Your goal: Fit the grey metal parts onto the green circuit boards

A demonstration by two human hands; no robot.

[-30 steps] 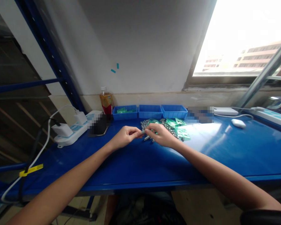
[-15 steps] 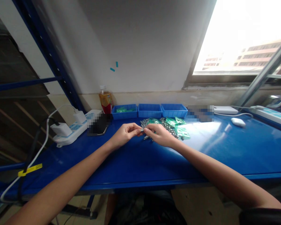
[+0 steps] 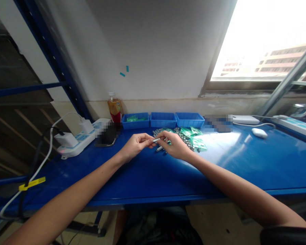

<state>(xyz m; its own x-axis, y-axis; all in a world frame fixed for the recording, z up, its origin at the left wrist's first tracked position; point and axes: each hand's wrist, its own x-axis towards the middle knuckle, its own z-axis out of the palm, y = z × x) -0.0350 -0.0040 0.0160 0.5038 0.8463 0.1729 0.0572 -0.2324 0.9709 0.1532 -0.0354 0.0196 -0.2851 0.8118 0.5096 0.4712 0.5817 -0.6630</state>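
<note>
Between the fingertips of both hands is a small silvery metal piece (image 3: 156, 140), shaped like a short rod or tube. My left hand (image 3: 137, 145) pinches its left end with thumb and fingers. On the other end, my right hand (image 3: 173, 144) is closed with thumb and index finger. Both hands are over the blue table, just in front of a pile of small metal parts (image 3: 186, 137). Several green plastic bags (image 3: 197, 143) lie on and beside that pile. My right hand hides part of the pile.
Three blue bins stand along the wall; the left bin (image 3: 135, 126) has green bags in it. A drink bottle (image 3: 115, 107), a phone (image 3: 106, 136) and a power strip (image 3: 78, 144) are at left. At right lie a white earbud case (image 3: 259, 133) and another power strip (image 3: 298, 126).
The right fingers have lifted and drawn back slightly, so more of the metal piece shows between the hands. The left hand stays nearly still.
</note>
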